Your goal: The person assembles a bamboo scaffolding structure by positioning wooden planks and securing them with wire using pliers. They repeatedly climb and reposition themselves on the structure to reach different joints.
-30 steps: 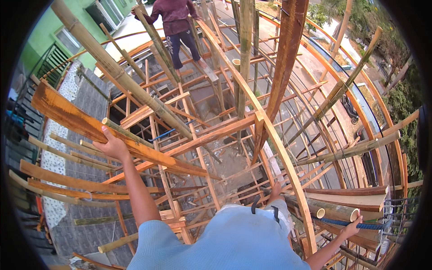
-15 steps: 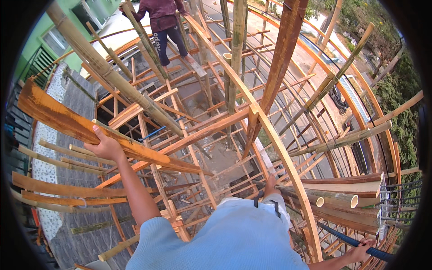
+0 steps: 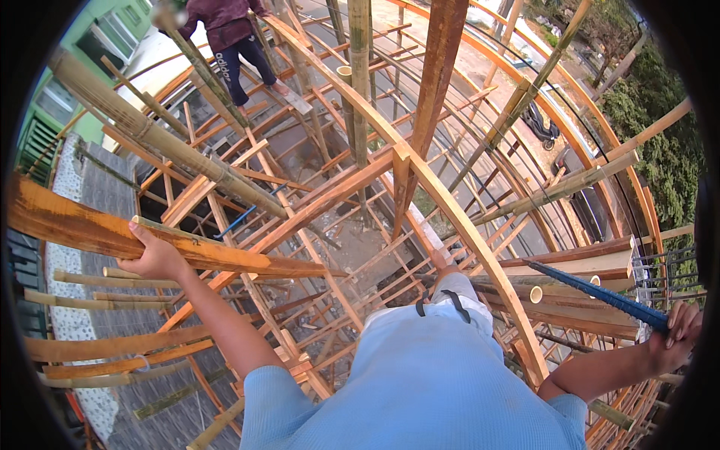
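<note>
My left hand [image 3: 156,255] is closed around a broad orange-brown wooden plank [image 3: 82,229]. The thumb lies over its upper edge; the plank slopes from the far left toward the middle of the frame. Out at the right rim, my right hand [image 3: 681,334] grips one end of a dark blue, ribbed bar [image 3: 600,295]. From my fist the bar points up and left, passing over bamboo ends and boards. What the bar is for the frame does not show. My bare foot [image 3: 442,261] rests on a narrow timber below me.
A curved wooden beam [image 3: 457,217] sweeps past my right side, joined to a cross beam [image 3: 330,199]. An upright timber [image 3: 431,97] and several bamboo poles [image 3: 360,82] rise around the open framework. Another person [image 3: 240,52] stands on the timbers at the far left.
My right hand has risen with the blue bar, which now tilts up to the left instead of down to the right. My left hand stays on the plank. The view has shifted slightly.
</note>
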The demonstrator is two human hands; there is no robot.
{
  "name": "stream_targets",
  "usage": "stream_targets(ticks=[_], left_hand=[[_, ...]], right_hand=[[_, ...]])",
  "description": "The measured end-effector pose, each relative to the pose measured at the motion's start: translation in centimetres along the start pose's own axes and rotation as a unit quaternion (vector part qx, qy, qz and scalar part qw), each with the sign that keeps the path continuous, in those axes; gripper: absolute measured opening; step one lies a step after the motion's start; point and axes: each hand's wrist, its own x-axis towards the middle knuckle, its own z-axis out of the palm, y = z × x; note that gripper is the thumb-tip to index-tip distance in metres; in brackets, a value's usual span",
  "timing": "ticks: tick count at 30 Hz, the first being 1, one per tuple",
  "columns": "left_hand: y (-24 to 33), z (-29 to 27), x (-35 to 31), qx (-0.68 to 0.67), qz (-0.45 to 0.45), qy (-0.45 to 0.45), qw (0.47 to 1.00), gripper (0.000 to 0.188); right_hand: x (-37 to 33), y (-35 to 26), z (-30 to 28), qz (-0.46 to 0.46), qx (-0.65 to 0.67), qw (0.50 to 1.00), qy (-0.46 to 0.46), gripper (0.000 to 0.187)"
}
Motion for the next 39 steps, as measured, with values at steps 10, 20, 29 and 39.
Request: stream_targets(ticks=[10,20,29,39], left_hand=[[1.0,0.3,-0.8,0.134,0.059,0.027,0.989,0.098],[0.5,0.9,0.0,0.276,-0.004,0.054,0.959,0.106],[-0.4,1.6,0.5,0.303,-0.002,0.100,0.948,0.100],[0.9,1.1,-0.9,0.273,0.005,0.065,0.960,0.111]], right_hand=[[7.1,25.8,6.8,0.103,0.161,0.979,0.072,0.049],[17.8,43.8,5.9,0.268,0.220,0.937,0.026,0.050],[22.1,51.5,5.2,0.273,0.339,0.896,-0.083,0.048],[20.9,50.3,7.8,0.254,0.351,0.895,-0.105,0.047]])
